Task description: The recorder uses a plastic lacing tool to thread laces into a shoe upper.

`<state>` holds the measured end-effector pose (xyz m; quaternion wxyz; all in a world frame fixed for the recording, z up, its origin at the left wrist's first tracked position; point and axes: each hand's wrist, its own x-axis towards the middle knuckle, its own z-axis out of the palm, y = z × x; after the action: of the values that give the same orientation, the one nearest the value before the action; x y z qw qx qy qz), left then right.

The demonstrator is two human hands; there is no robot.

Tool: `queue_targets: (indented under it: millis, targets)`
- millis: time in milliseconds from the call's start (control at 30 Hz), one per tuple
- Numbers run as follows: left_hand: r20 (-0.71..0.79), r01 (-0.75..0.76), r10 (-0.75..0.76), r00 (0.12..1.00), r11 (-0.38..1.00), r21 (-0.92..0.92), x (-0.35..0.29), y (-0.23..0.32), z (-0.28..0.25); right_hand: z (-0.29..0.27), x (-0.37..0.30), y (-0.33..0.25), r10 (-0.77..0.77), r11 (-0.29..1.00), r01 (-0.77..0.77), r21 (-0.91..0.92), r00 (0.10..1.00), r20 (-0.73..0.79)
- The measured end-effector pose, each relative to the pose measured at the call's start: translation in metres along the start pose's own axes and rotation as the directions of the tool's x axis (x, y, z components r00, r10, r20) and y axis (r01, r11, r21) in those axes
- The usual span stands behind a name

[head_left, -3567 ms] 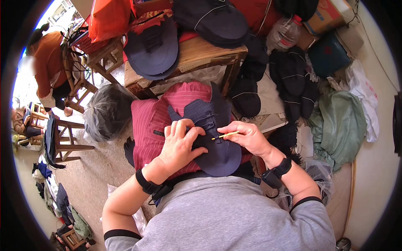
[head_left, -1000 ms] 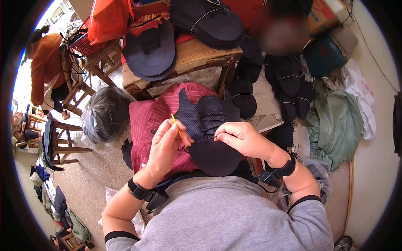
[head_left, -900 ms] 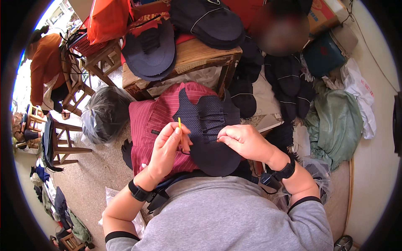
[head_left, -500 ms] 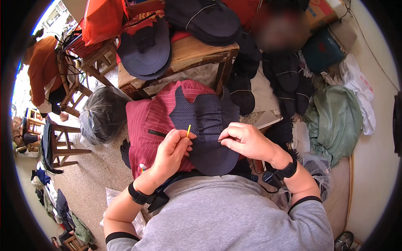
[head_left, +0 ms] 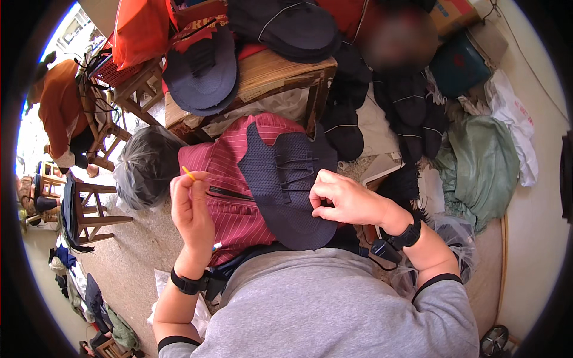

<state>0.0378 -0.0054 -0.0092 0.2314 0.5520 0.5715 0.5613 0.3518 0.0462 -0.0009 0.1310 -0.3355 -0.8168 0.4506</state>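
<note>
A dark navy knitted shoe upper [head_left: 271, 173] lies flat over a red pinstriped cushion [head_left: 230, 170] on my lap, its rounded toe end toward me. Crosswise ribs and folds run down its middle. Away from the upper, over the cushion's left side, my left hand [head_left: 192, 218] pinches a thin yellow stick-like tool [head_left: 188, 173]. My right hand [head_left: 349, 200] rests on the right side of the upper with thumb and fingers pinched together. What lies between those fingertips is too small to make out.
Beyond the cushion stands a wooden table [head_left: 280, 77] with stacked dark uppers [head_left: 286, 30]. A dark plastic bag [head_left: 146, 167] and a wooden stool [head_left: 89, 209] are at left. More tied dark bundles [head_left: 346, 131] and a green sack [head_left: 480, 167] sit at right. Another person [head_left: 62, 107] is at far left.
My left hand has moved left and up, away from the upper, carrying the yellow tool. The upper's toe end has swung slightly left. My right hand stays close to the same place.
</note>
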Motion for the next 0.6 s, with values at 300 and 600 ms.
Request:
queue_targets:
  millis: [300,600]
  targets:
    - [0.282,-0.48,0.397,0.873,0.602,0.638,0.012,0.008,-0.015,0.001,0.0,0.004,0.01,0.997,-0.008,0.077,0.999,-0.031]
    - [0.533,-0.28,0.136,0.835,0.939,0.199,-0.011,0.014,0.015,0.006,-0.001,0.004,0.141,0.98,-0.103,0.169,0.963,-0.23]
